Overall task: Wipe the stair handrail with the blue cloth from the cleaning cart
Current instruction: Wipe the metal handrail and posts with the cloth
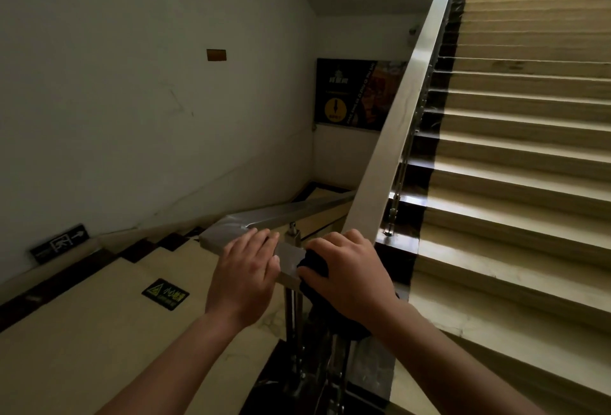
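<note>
The metal stair handrail [396, 123] climbs to the upper right beside the steps and bends into a short flat section [228, 232] at the landing. My right hand [347, 269] presses the dark blue cloth [314, 265] onto the rail at the bend, and part of the cloth hangs below my palm. My left hand [246, 272] rests flat on the flat section just left of the cloth, with its fingers over the rail's top. The cleaning cart is not in view.
Beige steps [515, 156] rise on the right, and a lower flight [82, 315] drops to the left along a white wall. Metal balusters [294, 315] stand under the rail. A caution sticker [165, 294] lies on the landing floor, and a poster [357, 94] hangs at the corner.
</note>
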